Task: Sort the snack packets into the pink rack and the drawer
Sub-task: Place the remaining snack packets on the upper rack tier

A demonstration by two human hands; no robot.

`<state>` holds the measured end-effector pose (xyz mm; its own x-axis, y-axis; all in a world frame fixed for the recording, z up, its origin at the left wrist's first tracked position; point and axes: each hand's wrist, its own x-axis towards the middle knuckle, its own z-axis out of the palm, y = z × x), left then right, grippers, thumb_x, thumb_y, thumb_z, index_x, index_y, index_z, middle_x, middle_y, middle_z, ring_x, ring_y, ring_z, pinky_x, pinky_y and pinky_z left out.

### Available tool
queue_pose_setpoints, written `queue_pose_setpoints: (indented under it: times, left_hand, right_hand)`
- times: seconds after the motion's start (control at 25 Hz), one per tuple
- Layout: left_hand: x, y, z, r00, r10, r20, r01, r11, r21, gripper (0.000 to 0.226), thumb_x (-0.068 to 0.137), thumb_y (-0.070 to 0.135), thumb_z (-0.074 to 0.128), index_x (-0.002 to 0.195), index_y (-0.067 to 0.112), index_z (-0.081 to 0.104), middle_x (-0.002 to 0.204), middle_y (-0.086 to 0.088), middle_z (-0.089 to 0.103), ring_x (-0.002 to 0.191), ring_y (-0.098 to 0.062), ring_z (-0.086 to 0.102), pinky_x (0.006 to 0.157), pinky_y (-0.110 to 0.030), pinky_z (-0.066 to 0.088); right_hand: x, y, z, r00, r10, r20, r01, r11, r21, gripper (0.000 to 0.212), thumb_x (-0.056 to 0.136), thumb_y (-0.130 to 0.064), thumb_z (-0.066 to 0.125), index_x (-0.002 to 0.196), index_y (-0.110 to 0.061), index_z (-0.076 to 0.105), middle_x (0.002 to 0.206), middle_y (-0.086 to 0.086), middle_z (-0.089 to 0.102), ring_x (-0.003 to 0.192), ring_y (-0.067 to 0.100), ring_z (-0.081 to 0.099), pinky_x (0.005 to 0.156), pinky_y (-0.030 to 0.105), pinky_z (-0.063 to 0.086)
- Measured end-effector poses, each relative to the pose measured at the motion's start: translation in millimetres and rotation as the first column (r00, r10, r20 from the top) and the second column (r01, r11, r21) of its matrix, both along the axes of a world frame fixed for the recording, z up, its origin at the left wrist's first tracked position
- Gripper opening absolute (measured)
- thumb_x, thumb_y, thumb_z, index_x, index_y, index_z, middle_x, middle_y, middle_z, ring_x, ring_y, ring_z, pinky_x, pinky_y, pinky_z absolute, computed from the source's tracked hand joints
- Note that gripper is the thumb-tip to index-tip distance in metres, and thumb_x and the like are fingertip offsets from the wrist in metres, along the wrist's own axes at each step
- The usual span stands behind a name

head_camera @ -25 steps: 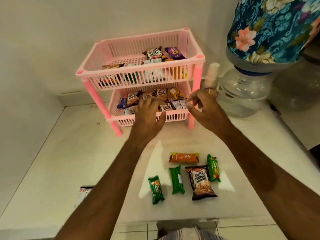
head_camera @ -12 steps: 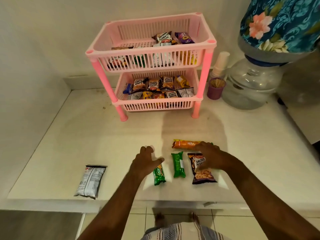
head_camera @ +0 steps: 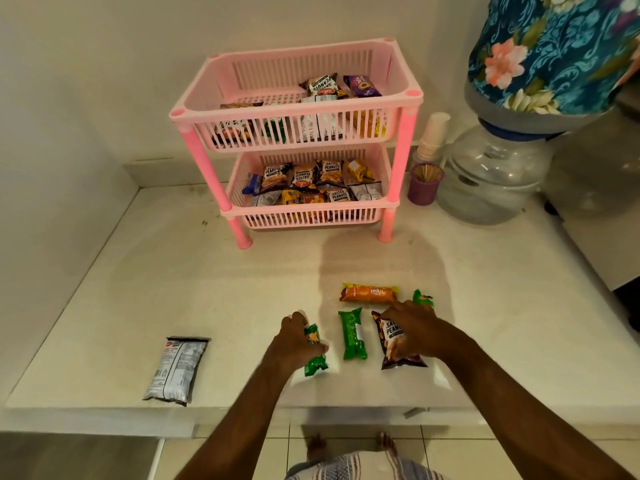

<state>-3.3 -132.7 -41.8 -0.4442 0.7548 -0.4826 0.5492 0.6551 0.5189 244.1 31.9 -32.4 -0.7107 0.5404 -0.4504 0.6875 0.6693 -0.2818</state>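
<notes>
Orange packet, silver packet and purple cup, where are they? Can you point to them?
orange packet (head_camera: 369,294): head view, middle of its wrapper.
silver packet (head_camera: 176,369): head view, middle of its printed back.
purple cup (head_camera: 421,192): head view, front of its wall, below the sticks inside.

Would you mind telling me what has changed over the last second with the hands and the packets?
Both hands came back from the pink rack to the counter. The left hand now closes on a green packet; the right hand settles on the salted peanuts packet. The other packets have not moved.
</notes>
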Motion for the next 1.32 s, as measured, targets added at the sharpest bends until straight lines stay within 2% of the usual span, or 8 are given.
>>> queue_pose_setpoints:
  times: [0.2,0.36,0.48,0.76,1.0,1.12,1.24,1.32]
  left_hand:
    - [-7.0,8.1,12.0,0.999,0.028,0.023,-0.030,0.998,0.057,0.072,0.071,0.039,0.084,0.126,0.023,0.040,0.122,0.001,0.042,0.099,-0.016,0.056,0.080,-0.031,0.051]
    - [-17.4,23.7,46.9,0.998,0.055,0.010,-0.056,0.981,0.186,0.059,0.068,0.039,0.084,0.107,0.027,0.042,0.108,0.004,0.050,0.088,-0.017,0.065,0.078,-0.041,0.059]
    - [-25.1,38.0,82.9,0.997,0.073,0.023,-0.077,0.952,0.297,0.054,0.068,0.036,0.085,0.098,0.033,0.040,0.097,0.004,0.061,0.078,-0.014,0.068,0.067,-0.040,0.062]
    - [-45.8,76.7,183.3,0.993,0.066,-0.095,-0.001,0.826,0.563,0.045,0.080,0.033,0.080,0.112,0.037,0.048,0.104,0.012,0.065,0.077,-0.004,0.070,0.059,-0.029,0.061]
    - [-66.7,109.8,271.2,0.974,0.101,-0.204,0.084,0.673,0.735,0.046,0.082,0.037,0.073,0.123,0.030,0.053,0.107,0.014,0.064,0.093,-0.004,0.066,0.077,-0.025,0.055]
    - [-81.9,128.8,309.6,0.959,0.131,-0.251,0.126,0.595,0.794,0.048,0.084,0.037,0.072,0.127,0.028,0.053,0.104,0.016,0.062,0.089,-0.007,0.067,0.079,-0.030,0.058]
    - [-107.9,156.8,338.6,0.955,0.148,-0.258,0.131,0.567,0.813,0.052,0.088,0.033,0.071,0.135,0.024,0.052,0.113,0.008,0.063,0.091,-0.008,0.067,0.075,-0.030,0.062]
    - [-129.5,178.2,350.6,0.948,0.163,-0.273,0.130,0.584,0.802,0.055,0.090,0.032,0.070,0.141,0.022,0.051,0.123,0.003,0.063,0.088,-0.005,0.066,0.063,-0.017,0.057]
  right_hand:
    - [1.0,3.8,19.8,0.996,0.000,-0.092,0.000,1.000,0.000,0.090,0.069,-0.045,0.081,0.148,-0.042,0.037,0.146,-0.013,0.044,0.132,0.018,0.039,0.108,0.040,0.025]
    - [-8.8,16.8,68.4,0.974,-0.080,-0.213,0.076,0.997,-0.027,0.075,0.069,-0.046,0.079,0.137,-0.040,0.045,0.115,-0.022,0.044,0.121,0.013,0.043,0.094,0.031,0.025]
    - [-19.0,31.3,114.5,0.941,-0.066,-0.332,0.074,0.997,0.010,0.075,0.073,-0.043,0.081,0.140,-0.037,0.047,0.130,-0.018,0.049,0.126,0.010,0.041,0.099,0.031,0.026]
    - [-59.4,63.5,219.7,0.819,-0.009,-0.574,0.099,0.987,0.125,0.081,0.080,-0.031,0.081,0.150,-0.027,0.041,0.151,-0.004,0.044,0.139,0.019,0.038,0.115,0.050,0.033]
    - [-98.7,85.2,285.0,0.738,0.104,-0.667,0.086,0.965,0.246,0.081,0.088,-0.029,0.074,0.157,-0.025,0.031,0.152,-0.004,0.039,0.136,0.009,0.031,0.115,0.034,0.029]
    - [-119.6,101.1,306.6,0.712,0.158,-0.684,0.102,0.941,0.324,0.079,0.091,-0.029,0.071,0.157,-0.020,0.029,0.149,0.002,0.041,0.137,0.018,0.034,0.117,0.041,0.029]
    - [-143.2,123.6,324.4,0.685,0.173,-0.708,0.128,0.928,0.350,0.077,0.094,-0.031,0.068,0.158,-0.019,0.027,0.151,0.004,0.041,0.139,0.021,0.034,0.118,0.046,0.028]
    - [-160.2,139.9,334.6,0.668,0.177,-0.723,0.150,0.919,0.364,0.077,0.094,-0.032,0.068,0.158,-0.019,0.027,0.151,0.004,0.042,0.139,0.022,0.035,0.118,0.048,0.028]
